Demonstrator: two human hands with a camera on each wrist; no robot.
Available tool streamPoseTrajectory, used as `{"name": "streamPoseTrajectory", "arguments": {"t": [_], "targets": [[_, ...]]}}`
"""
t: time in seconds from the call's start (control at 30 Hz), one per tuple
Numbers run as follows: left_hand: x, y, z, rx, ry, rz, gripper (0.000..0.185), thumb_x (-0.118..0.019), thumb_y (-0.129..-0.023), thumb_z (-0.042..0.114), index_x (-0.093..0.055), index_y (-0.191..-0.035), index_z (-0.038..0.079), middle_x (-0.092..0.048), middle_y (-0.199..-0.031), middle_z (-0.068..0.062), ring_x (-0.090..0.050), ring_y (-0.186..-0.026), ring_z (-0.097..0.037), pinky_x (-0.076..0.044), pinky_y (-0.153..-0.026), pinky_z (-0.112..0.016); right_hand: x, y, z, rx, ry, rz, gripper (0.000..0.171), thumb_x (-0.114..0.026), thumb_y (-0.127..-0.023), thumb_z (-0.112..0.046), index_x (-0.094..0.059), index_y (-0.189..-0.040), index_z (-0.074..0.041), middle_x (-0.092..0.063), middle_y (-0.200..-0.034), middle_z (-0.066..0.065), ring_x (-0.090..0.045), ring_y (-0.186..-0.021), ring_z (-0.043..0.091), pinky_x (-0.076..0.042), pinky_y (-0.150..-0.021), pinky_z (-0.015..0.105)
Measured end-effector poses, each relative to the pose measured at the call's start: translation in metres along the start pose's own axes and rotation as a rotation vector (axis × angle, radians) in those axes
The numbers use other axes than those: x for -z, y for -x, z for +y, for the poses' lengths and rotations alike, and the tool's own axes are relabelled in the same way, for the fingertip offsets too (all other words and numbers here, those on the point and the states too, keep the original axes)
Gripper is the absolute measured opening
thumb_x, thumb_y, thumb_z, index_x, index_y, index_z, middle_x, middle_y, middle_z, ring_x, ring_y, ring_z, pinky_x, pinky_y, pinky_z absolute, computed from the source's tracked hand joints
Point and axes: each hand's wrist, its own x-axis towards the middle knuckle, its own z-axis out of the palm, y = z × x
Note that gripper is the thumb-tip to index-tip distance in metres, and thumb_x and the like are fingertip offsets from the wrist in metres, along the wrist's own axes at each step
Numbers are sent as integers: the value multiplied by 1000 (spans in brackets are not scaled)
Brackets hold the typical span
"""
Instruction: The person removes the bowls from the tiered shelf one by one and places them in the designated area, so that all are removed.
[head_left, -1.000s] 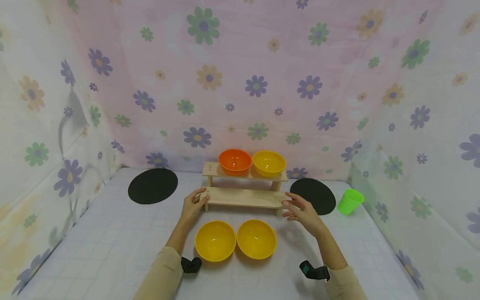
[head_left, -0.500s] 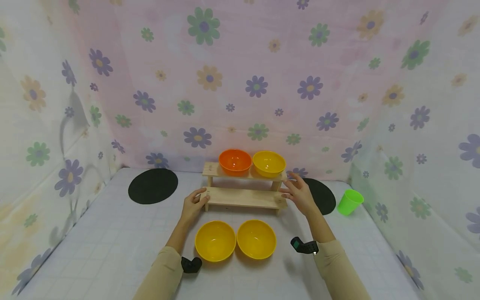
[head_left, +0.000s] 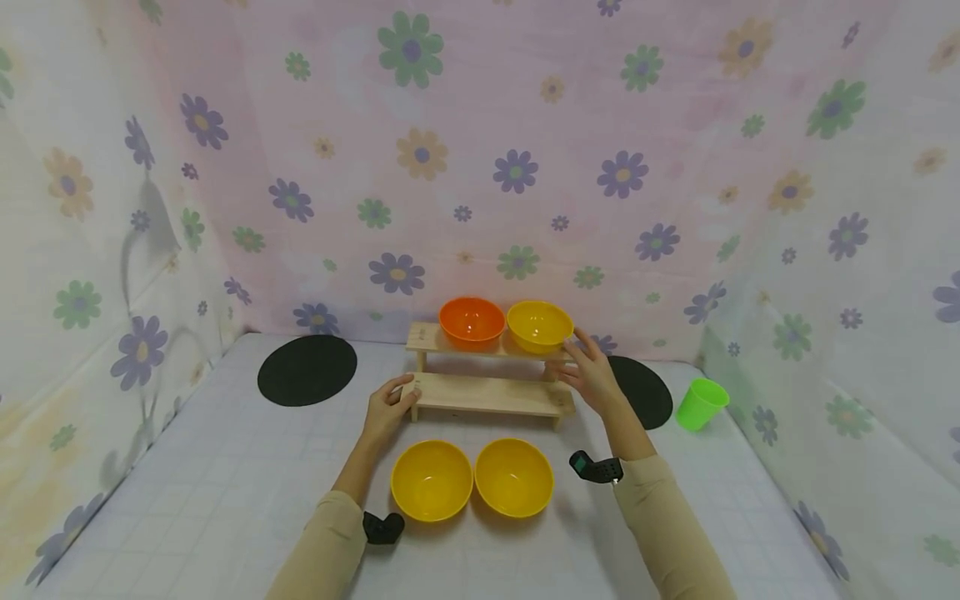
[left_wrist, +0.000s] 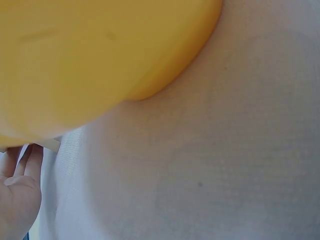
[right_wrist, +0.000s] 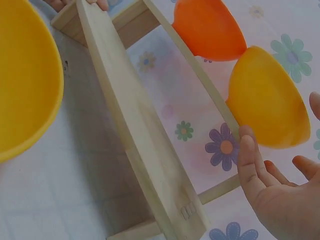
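Centre of head frame: two-tier wooden shelf (head_left: 487,392); left hand (head_left: 387,410) grips the lower board's left end, thumb on top; right hand (head_left: 592,375) with relaxed, spread fingers at the upper board's right end, just beside the yellow bowl on the shelf (head_left: 539,325), possibly touching the board edge, hard to tell; orange bowl (head_left: 472,319) left of it on the top tier; two yellow bowls (head_left: 432,480) (head_left: 514,477) lower centre on the white table (head_left: 225,483); green cup (head_left: 701,402) at right; black discs (head_left: 307,370) (head_left: 645,390) either side.
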Motion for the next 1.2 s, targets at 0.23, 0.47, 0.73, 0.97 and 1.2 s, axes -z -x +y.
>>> {"name": "streamPoseTrajectory", "arguments": {"t": [0.23,0.47,0.73,0.97,1.2], "targets": [[-1,0,0,-9,-3,-7,40,-63,-89,3,-53,-126,-8,-57,-120,-31,-62,-101,-21,-49,-75,-15,-7,-9,0,36,-53,-44,68,-51,-97,-31,-13,-151,-15,-55,-116,11,-69,-85,17,-43,-93,42],[-1,1,-1,-23,-6,-16,42,-63,-89,4,-51,-127,-9,-55,-122,-32,-58,-109,-33,-48,-77,-15,-11,-12,0,36,-96,-49,59,-47,-100,-25,-18,-150,-16,-62,-105,5,-69,-84,18,-49,-87,39],[0,1,-4,-26,-11,-4,40,-64,-88,3,-54,-125,-8,-57,-119,-31,-62,-102,-22,-49,-76,-16,-15,-10,-2,35,-128,-34,55,-40,-101,-16,-15,-151,-18,-39,-137,21,-68,-87,18,-52,-83,36],[0,0,-4,-13,-12,-3,40,-64,-88,3,-54,-125,-7,-58,-119,-31,-62,-102,-23,-49,-76,-16,-11,-4,0,54,-155,-42,52,-39,-101,-12,-21,-149,-17,-44,-124,14,-66,-90,20,-47,-90,42],[-1,0,-2,-6,9,2,39,-64,-88,3,-55,-125,-6,-58,-120,-29,-62,-103,-24,-49,-76,-16,-4,12,1,60,-185,-75,55,-42,-100,-11,-19,-150,-17,-36,-131,13,-65,-92,25,-34,-99,52]]}}
